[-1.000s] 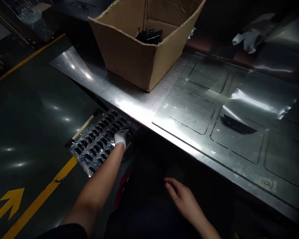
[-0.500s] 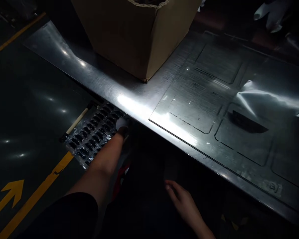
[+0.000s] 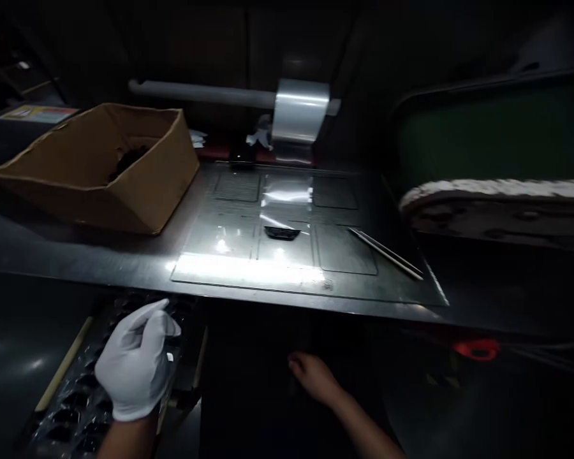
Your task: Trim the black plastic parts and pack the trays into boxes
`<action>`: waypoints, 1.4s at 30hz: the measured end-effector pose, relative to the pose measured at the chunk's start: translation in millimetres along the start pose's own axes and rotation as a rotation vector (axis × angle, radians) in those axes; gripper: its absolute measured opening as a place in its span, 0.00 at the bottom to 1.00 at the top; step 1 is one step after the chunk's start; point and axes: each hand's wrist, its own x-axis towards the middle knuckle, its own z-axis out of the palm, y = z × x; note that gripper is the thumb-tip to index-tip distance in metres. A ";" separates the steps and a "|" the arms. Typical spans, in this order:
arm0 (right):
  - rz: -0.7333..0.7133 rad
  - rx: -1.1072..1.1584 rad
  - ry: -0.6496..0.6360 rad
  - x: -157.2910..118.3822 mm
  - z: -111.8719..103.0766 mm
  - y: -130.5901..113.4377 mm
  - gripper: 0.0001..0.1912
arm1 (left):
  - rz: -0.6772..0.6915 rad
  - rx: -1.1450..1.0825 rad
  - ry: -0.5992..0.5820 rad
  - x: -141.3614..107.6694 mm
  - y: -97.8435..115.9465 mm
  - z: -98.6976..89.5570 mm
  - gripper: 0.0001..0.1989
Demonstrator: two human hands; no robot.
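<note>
Right of a cardboard box (image 3: pixel 138 201), the gloved left hand (image 3: pixel 132 366) has drawn back over a tray (image 3: pixel 42 431) of black parts (image 3: pixel 66 415), fingers curled, contents unclear; another black part (image 3: pixel 281 234) lies on the counter (image 3: pixel 143 261). The bare right hand (image 3: pixel 316 379) is nearly closed, visibly unladen.

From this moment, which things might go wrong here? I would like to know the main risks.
The gloved left hand is close above the plastic-wrapped dark pieces, so it might catch the plastic and shift some.

The single dark piece lies right by the clear film; a tug on the film could drag it.

The bare right hand might leave fingerprints if it touches glossy surfaces.
</note>
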 end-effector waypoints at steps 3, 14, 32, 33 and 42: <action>-0.026 -0.004 0.025 -2.9 -2.6 -0.7 0.18 | 0.512 -0.093 -0.321 22.7 74.3 33.1 0.17; -0.154 0.298 0.184 -13.6 -6.4 10.7 0.19 | 1.108 0.876 -0.895 105.9 136.5 163.8 0.14; -0.150 0.326 0.146 -11.5 -9.8 13.6 0.18 | 0.840 0.544 -0.879 119.9 146.3 148.9 0.14; -0.151 0.321 0.153 -13.4 -9.5 14.7 0.18 | 0.909 0.605 -0.904 114.0 142.3 150.4 0.14; -0.152 0.368 0.190 -17.6 -9.0 21.0 0.17 | 0.911 0.682 -0.995 122.6 143.3 169.7 0.14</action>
